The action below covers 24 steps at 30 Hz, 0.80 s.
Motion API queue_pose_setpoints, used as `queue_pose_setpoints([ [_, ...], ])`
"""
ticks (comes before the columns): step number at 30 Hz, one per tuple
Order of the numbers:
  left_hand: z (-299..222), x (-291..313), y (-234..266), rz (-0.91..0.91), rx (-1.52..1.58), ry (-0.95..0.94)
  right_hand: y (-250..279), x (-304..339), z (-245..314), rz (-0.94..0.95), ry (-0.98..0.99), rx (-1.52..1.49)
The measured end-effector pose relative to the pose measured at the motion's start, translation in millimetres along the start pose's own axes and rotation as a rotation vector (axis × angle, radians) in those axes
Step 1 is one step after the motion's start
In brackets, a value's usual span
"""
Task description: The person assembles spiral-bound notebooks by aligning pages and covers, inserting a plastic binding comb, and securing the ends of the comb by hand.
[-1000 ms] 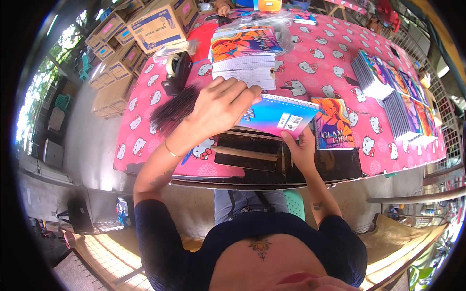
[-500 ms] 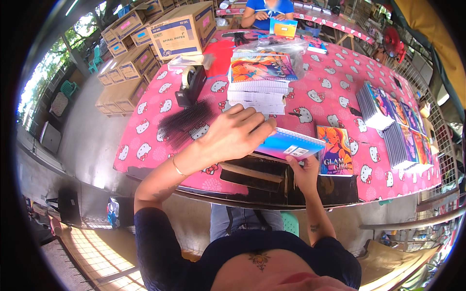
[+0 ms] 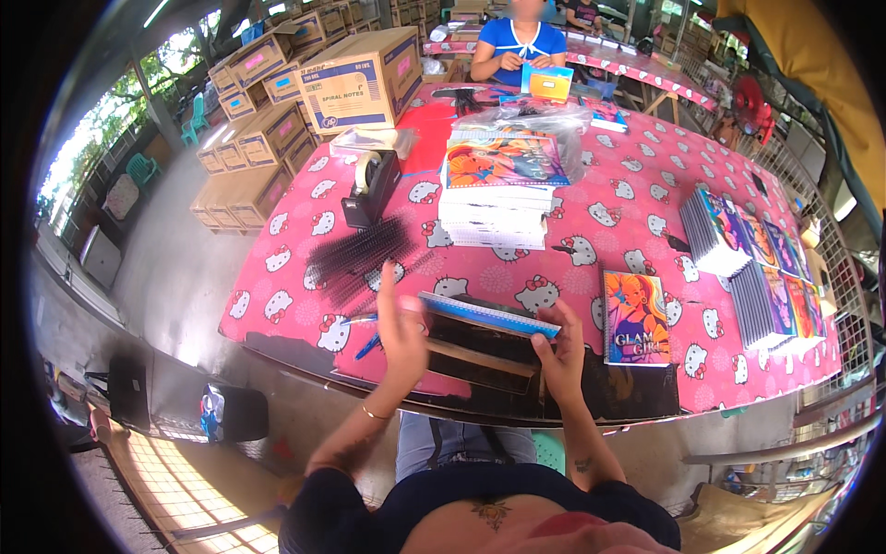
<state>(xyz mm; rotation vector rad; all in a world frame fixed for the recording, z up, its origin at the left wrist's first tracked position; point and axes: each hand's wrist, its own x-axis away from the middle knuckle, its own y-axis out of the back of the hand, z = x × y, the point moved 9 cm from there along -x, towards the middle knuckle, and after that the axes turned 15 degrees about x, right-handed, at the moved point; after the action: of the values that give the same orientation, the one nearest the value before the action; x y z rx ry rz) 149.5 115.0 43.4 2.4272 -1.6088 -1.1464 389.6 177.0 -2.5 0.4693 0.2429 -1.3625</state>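
Note:
A notebook (image 3: 489, 316) with a blue cover is tilted nearly edge-on above the near edge of the table. My right hand (image 3: 561, 355) grips its right end between thumb and fingers. At its left end, my left hand (image 3: 401, 337) is held upright with fingers stretched out, the thumb close to the notebook's corner. Right of my right hand lies a spiral notebook (image 3: 637, 319) with a colourful illustrated cover. A heap of black binding coils (image 3: 362, 257) rests beyond my left hand, and blue pen-like items (image 3: 367, 347) lie beside its wrist.
Ahead stands a tall stack of unbound notebooks (image 3: 503, 166), with a black tape dispenser (image 3: 371, 196) to its left. Bound notebooks (image 3: 752, 263) are piled at the right. A large carton (image 3: 360, 88) sits at the far left. Across the table, a person in blue (image 3: 521, 51) holds a notebook.
The notebook has come left and nearer, turning almost edge-on. My left hand has let go of its far edge and drawn back to its left end. My right hand still holds it.

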Motion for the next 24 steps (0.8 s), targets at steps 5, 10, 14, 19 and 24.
queue_pose_setpoints([
  [5,70,28,-25,-0.141,1.050,0.481,16,1,-36,0.054,-0.090,0.233],
  [10,125,-54,25,-0.163,-0.230,-0.039,37,-1,-50,0.074,-0.140,0.085],
  [14,162,-54,4,0.007,-0.585,-0.040,39,-13,0,-0.080,0.081,-0.033],
  [19,62,-71,21,-0.129,-0.213,-0.074,27,-11,118,-0.132,0.437,0.507],
  [24,-4,-30,19,0.001,0.155,0.051,-71,-38,135,0.095,0.614,0.908],
])
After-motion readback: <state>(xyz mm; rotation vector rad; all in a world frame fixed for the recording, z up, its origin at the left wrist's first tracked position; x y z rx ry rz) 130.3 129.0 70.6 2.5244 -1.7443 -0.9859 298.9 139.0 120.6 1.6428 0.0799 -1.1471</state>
